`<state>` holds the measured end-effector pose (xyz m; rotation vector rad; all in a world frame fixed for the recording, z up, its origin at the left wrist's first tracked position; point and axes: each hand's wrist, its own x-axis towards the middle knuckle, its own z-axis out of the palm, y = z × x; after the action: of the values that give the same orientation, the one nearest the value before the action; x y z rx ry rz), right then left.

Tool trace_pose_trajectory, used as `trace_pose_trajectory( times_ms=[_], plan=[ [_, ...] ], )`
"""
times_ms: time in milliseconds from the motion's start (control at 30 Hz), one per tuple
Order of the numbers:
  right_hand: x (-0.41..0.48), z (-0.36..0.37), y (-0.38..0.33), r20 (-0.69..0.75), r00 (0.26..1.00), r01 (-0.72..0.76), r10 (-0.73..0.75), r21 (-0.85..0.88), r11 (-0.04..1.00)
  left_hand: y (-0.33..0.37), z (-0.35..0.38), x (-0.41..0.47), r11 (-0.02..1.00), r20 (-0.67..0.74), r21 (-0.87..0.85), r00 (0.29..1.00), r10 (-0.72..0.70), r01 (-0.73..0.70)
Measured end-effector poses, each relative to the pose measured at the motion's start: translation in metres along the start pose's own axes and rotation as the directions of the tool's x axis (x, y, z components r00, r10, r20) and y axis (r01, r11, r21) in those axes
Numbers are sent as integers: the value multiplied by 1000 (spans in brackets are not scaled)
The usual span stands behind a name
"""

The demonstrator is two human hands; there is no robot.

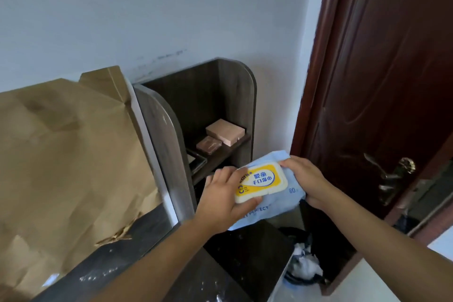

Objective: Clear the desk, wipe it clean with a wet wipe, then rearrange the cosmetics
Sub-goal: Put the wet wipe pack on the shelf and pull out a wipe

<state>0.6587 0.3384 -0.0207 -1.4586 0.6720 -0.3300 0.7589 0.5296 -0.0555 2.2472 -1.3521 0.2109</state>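
Both hands hold a blue wet-wipe pack (282,201) with a cream and yellow flip lid (261,182) in the air over the dark desk's right end. My left hand (224,200) grips its left end, thumb under the lid's lower edge. My right hand (305,179) grips the right end, fingertips by the lid's top corner. The lid looks closed. The dark desk top (137,260) below is dusty with white specks. On a dark wooden shelf (220,152) behind the pack lie a pink box (225,131), a clear brownish case (208,144) and a dark flat tray (196,160).
A mirror wrapped in torn brown paper (68,159) leans on the desk at the left. A black-lined bin (304,262) with white rubbish stands right of the desk. A dark red door (382,81) with a metal handle (389,169) fills the right.
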Motion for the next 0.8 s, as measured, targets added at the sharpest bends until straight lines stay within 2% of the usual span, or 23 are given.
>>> trace_pose_trajectory(
  times_ms=[133,300,467,533,633,700,733,767,800],
  plan=[
    [57,10,-40,74,994,78,-80,28,997,-9,-16,42,993,-171,87,983,-63,79],
    [128,42,-76,290,951,93,-108,64,994,-27,-23,75,953,-424,173,892,-154,247],
    [190,86,-91,447,893,62,-54,-4,998,-39,-13,95,871,-506,124,786,-357,475],
    [205,101,-91,513,858,41,-10,-49,998,-43,-8,100,821,-507,114,743,-436,560],
    [220,117,-86,540,841,49,30,-131,990,-47,1,104,730,-492,138,686,-536,669],
    [230,123,-81,536,844,129,-4,-197,972,-49,6,106,683,-481,139,652,-586,717],
    [235,124,-80,533,844,225,-51,-266,937,-49,9,106,664,-470,131,636,-612,736],
    [240,124,-79,533,838,351,-115,-365,862,-50,11,106,649,-465,130,624,-628,749],
    [243,123,-78,538,823,475,-183,-474,741,-51,14,105,640,-471,137,618,-630,756]
  ],
)
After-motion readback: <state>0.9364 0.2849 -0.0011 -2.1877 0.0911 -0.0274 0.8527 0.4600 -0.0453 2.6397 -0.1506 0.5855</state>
